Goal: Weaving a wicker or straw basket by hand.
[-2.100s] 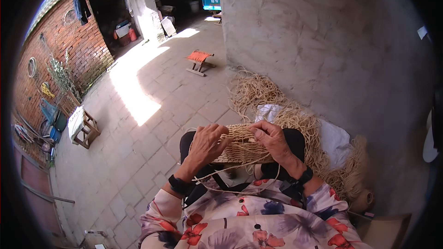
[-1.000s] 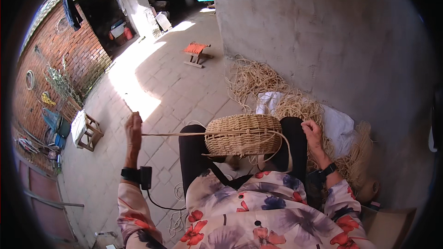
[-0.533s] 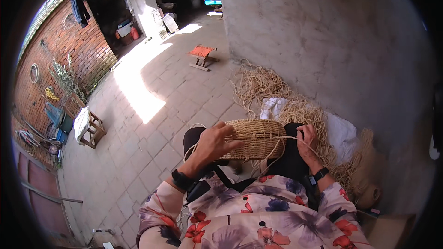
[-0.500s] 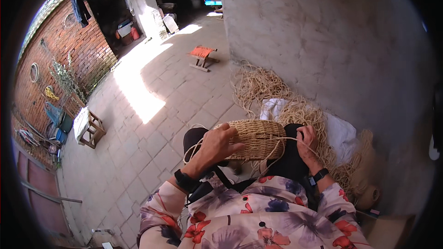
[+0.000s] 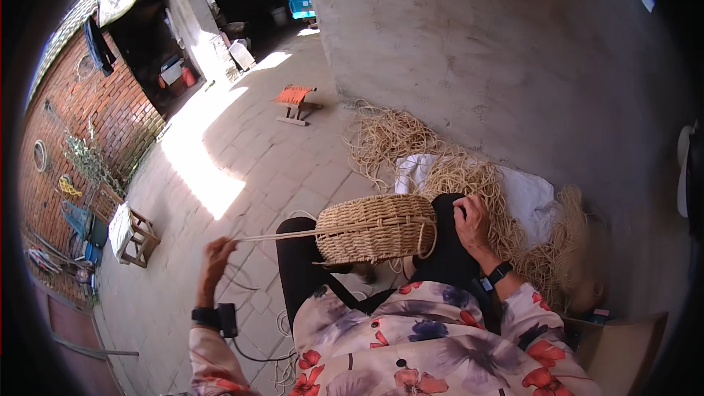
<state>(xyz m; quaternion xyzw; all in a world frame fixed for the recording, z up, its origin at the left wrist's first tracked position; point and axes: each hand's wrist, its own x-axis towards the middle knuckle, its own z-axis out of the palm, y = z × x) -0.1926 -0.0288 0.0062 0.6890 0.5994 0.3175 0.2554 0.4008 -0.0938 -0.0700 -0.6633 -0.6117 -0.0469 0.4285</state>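
Left hand fingers pinch straw strand; right hand grips basket edge.

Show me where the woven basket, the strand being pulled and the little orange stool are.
woven basket (image 5: 375, 229), head view, middle of its woven side.
strand (image 5: 275, 237), head view, midway between left hand and basket.
orange stool (image 5: 294, 95), head view, its seat.

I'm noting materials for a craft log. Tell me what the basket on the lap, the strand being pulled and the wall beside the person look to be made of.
Basket: woven straw or similar plant fibre, matte tan, with visible coiled rows.
Strand: apparently the same pale fibre, thin and taut, running from the basket to the left hand.
Wall: rough grey plaster or cement, uneven and unpainted.
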